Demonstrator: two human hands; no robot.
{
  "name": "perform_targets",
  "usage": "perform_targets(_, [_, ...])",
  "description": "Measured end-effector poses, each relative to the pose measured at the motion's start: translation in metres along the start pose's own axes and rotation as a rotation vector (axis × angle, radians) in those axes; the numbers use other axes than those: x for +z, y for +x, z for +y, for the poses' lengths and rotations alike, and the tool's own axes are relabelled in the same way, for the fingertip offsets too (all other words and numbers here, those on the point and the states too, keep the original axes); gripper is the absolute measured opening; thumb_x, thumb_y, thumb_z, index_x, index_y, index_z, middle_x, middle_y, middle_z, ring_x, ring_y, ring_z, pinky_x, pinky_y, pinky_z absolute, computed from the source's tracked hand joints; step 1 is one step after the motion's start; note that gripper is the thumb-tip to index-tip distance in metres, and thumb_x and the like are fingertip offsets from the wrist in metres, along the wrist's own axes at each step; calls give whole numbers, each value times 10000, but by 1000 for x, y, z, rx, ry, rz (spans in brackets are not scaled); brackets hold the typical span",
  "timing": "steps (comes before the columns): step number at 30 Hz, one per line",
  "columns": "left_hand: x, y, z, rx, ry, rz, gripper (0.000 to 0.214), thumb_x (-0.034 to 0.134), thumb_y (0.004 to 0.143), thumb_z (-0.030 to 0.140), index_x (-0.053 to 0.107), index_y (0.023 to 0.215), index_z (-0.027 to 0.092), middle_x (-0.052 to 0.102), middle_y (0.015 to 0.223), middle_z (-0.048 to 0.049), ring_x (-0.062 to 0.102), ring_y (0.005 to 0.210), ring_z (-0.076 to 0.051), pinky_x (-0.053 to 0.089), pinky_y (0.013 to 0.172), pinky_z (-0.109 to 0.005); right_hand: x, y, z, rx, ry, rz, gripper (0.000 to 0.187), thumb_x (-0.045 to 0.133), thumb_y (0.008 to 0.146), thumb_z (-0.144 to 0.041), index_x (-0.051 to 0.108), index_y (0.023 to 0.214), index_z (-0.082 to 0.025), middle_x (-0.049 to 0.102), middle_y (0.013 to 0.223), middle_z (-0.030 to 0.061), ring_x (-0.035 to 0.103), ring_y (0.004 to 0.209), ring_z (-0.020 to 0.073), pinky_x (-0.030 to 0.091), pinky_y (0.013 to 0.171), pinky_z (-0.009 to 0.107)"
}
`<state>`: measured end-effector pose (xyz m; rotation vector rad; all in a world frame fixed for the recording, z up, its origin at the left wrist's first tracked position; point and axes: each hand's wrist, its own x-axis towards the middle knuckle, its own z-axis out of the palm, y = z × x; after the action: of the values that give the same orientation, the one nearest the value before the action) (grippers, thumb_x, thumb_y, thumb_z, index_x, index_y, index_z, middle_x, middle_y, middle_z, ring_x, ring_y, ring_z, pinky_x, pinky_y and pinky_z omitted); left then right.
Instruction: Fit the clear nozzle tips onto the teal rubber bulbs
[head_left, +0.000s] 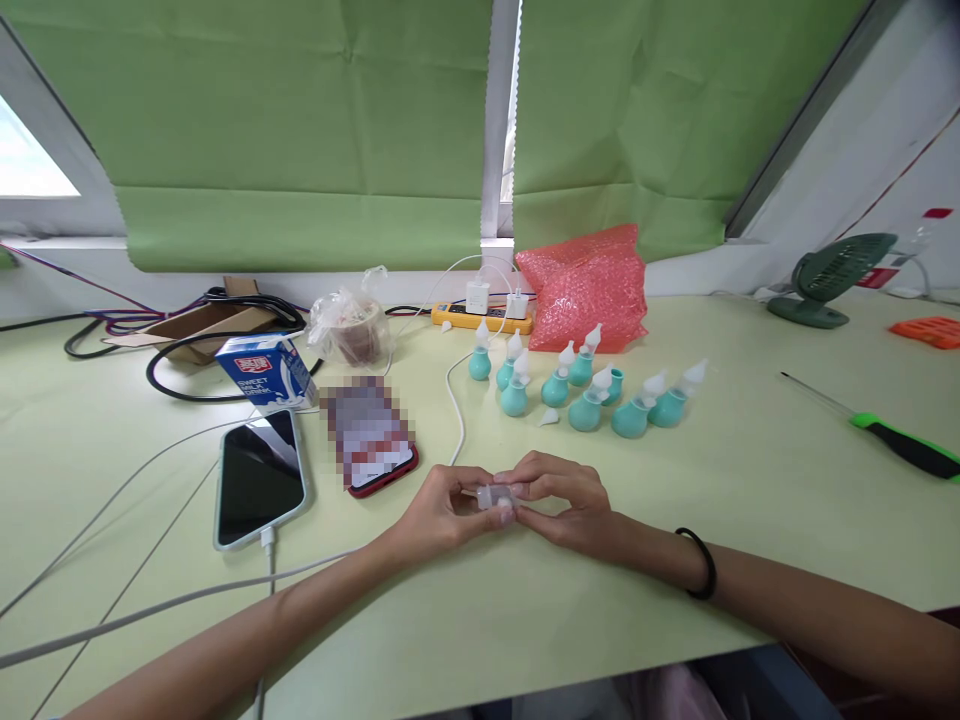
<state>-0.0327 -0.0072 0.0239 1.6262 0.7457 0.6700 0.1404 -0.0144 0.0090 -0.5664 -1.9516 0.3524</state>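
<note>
My left hand (442, 515) and my right hand (566, 502) meet at the middle of the pale green table (750, 480). Both pinch one small translucent plastic piece (496, 496) between their fingertips, just above the tabletop. Behind the hands stand several teal rubber bulbs with clear tips (585, 385), some upright, some leaning. One loose clear tip (548, 418) lies beside them. A black band circles my right wrist (705, 563).
Left of the hands lie a phone on a white cable (259, 476) and a red-cased phone (371, 440). Behind are a milk carton (266, 370), a bagged cup (351, 327), a yellow power strip (480, 318) and red bubble wrap (589, 283). A green-handled screwdriver (892, 438) and a fan (829, 280) sit at right.
</note>
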Motion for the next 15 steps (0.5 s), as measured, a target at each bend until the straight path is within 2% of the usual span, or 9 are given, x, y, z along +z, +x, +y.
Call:
perform_targets(3, [1, 0, 0, 0, 6, 30, 272, 606, 663, 320, 614, 817, 96, 587, 680, -30, 502, 598, -108, 392, 529, -197, 0, 1, 3, -47, -45, 2, 172, 610, 659, -111, 529, 755, -229, 650, 828, 32, 583, 678, 136, 502, 580, 283])
perform_targets(6, [0, 0, 0, -6, 11, 92, 204, 597, 666, 268, 620, 783, 102, 584, 646, -19, 503, 581, -105, 387, 521, -194, -7, 6, -2, -70, -158, -100, 261, 618, 658, -145, 534, 864, -281, 639, 910, 18, 579, 721, 151, 510, 629, 321])
perform_targets(8, [-1, 0, 1, -10, 6, 138, 157, 583, 663, 230, 618, 751, 105, 588, 625, -18, 517, 576, -111, 400, 535, -205, -20, 15, -10, -94, -252, -154, 340, 639, 646, -199, 521, 946, -305, 622, 965, 22, 582, 790, 175, 502, 708, 351])
perform_targets(10, [-2, 0, 2, -21, 3, 165, 149, 560, 675, 230, 610, 726, 99, 596, 622, -29, 525, 557, -114, 412, 535, -217, -43, 29, -20, -108, -368, -99, 363, 650, 637, -210, 528, 972, -277, 624, 944, 48, 581, 835, 199, 485, 759, 360])
perform_targets(11, [-2, 0, 1, -25, 6, 167, 160, 552, 683, 241, 607, 720, 96, 599, 627, -36, 525, 549, -114, 416, 530, -219, -57, 38, -23, -107, -436, -19, 336, 646, 640, -194, 543, 954, -255, 632, 905, 58, 585, 821, 201, 490, 736, 351])
perform_targets(13, [-2, 0, 0, -29, 10, 168, 188, 558, 686, 264, 608, 751, 95, 601, 655, -41, 526, 559, -114, 421, 528, -216, -91, 58, -25, -41, -629, 185, 212, 630, 660, -194, 588, 867, -207, 638, 808, 61, 589, 741, 170, 487, 689, 316])
perform_targets(15, [0, 1, -3, -46, 23, 182, 231, 591, 665, 281, 609, 815, 106, 603, 697, -37, 532, 584, -117, 420, 530, -211, -126, 78, -16, 56, -727, 228, 176, 598, 676, -264, 617, 808, -149, 640, 756, 41, 591, 687, 116, 473, 671, 251])
